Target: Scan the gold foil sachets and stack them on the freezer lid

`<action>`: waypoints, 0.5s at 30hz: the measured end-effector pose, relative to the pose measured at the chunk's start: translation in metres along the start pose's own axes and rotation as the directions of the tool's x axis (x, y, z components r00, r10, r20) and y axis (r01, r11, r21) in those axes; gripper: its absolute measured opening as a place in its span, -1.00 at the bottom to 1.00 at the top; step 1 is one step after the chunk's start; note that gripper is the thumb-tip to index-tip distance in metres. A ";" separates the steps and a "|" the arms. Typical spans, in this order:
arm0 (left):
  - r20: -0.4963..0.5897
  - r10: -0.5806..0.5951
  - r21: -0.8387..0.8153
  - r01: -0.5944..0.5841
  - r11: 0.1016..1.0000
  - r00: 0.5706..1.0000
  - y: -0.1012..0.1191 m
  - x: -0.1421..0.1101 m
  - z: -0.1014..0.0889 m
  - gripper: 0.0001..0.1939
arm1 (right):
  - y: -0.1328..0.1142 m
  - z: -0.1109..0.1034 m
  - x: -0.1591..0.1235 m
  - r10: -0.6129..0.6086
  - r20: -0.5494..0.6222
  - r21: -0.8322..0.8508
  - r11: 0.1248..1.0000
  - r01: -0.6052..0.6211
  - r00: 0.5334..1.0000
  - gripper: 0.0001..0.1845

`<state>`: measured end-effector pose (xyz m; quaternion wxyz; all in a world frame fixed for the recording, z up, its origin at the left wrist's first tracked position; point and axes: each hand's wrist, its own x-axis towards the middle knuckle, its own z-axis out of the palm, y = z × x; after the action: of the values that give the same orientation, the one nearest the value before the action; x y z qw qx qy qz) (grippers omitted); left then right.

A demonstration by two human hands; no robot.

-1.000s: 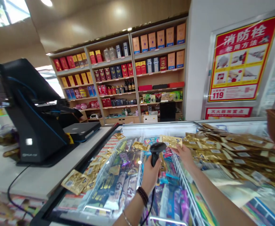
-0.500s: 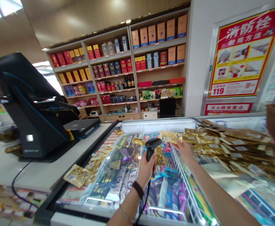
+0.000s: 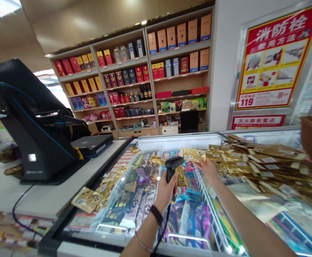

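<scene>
Shelves (image 3: 182, 82): wooden, three bays, several tiers
Cupboard (image 3: 146, 132): pale wood, at the foot of the shelves
Panel (image 3: 91, 26): brown, glossy wood, above the shelves
Light (image 3: 144, 22): small, over the shelves
Wall (image 3: 225, 78): pale, right of the shelves
Poster (image 3: 277, 59): red and yellow, metal-framed
Window (image 3: 8, 7): bright, upper left
Counter (image 3: 46, 200): pale top, at left

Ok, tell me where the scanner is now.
In the head view, the scanner is below and slightly right of centre, in the left hand, left of the gold packet in the right hand.

Left fingers (image 3: 172, 181) curled, right fingers (image 3: 203, 165) pinched, forearms (image 3: 241, 207) stretched forward
</scene>
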<state>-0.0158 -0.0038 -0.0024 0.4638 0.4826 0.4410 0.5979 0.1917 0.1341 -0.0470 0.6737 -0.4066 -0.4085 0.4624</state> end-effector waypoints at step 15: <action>-0.046 0.033 0.088 -0.028 0.996 0.998 0.004 0.017 -0.005 -0.26 | -0.063 -0.044 0.005 0.083 -0.104 -0.168 0.981 -0.100 0.991 -0.58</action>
<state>-0.0229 0.0121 0.0042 0.4223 0.4948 0.4703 0.5964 0.2519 0.1156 -0.0021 0.6327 -0.5039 -0.3950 0.4356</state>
